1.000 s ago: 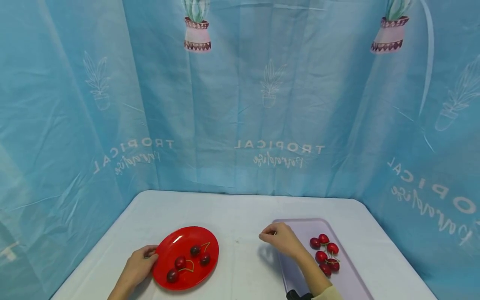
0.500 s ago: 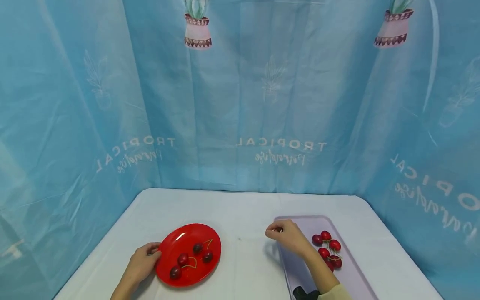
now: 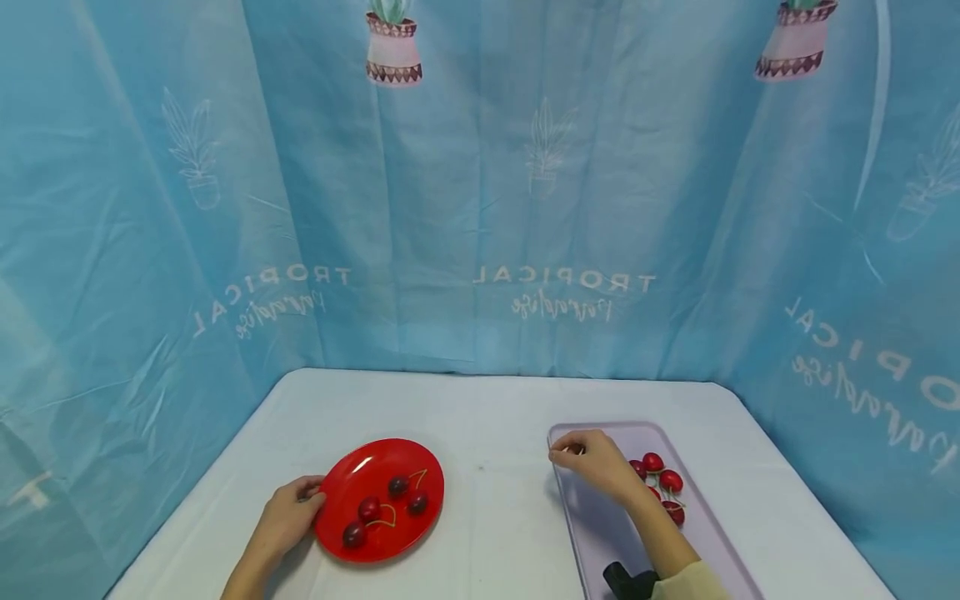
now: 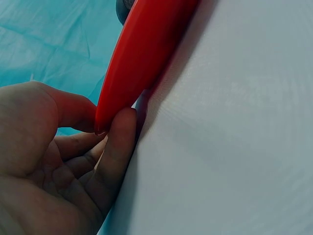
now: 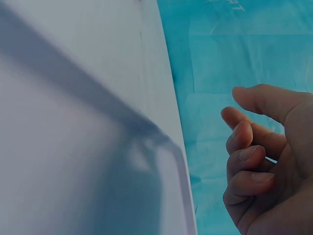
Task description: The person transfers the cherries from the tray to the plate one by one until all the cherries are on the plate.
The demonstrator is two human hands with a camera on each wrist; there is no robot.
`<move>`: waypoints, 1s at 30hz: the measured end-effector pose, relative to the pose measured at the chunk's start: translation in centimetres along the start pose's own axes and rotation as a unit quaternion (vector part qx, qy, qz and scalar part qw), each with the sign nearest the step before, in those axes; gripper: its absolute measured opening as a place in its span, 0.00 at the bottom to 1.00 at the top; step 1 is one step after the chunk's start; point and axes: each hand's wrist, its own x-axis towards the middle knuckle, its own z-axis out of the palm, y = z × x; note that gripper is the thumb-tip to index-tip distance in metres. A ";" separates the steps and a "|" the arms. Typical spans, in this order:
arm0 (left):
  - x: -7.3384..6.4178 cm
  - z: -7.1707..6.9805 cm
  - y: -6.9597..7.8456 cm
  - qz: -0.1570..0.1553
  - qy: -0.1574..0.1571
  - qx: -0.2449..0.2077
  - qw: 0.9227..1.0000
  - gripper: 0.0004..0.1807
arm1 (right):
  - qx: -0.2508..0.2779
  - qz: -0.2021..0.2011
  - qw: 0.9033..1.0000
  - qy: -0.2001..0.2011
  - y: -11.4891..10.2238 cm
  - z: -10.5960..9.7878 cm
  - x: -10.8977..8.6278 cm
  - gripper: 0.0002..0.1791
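1. Head view: the left hand [image 3: 288,512] has the glossy round red plate [image 3: 345,492] by its left rim, with four dark red cherries [image 3: 369,509] on it in two stem-joined pairs. The right hand [image 3: 596,462] is way closer to the flat pale-lilac rectangular tray [image 3: 600,529], hovering over its far left corner. The tray's long axis runs roughly near to far, and its bright red cherries [image 3: 671,481] lie right of that hand, partly behind the forearm [image 3: 660,531]. Plate's well off to the other side.
2. Left wrist view: pretty clear pinch, digits on both sides of the rim.
3. Right wrist view: thumb's apart from the loosely bent fingers, nothing held that I can see.
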 end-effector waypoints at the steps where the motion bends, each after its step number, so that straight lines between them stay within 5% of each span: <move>1: 0.0 0.0 0.0 0.001 0.000 -0.001 1.000 0.21 | -0.003 0.002 1.000 0.002 0.1 -0.1 0.0 0.07; 8: -0.2 0.0 0.5 0.016 0.002 -0.010 1.000 0.21 | -0.026 0.013 0.999 0.013 0.9 -1.6 -0.3 0.06; 30: -0.6 -0.1 0.7 0.001 0.007 -0.013 1.000 0.21 | -0.032 0.023 0.999 0.023 2.5 -4.7 -1.1 0.11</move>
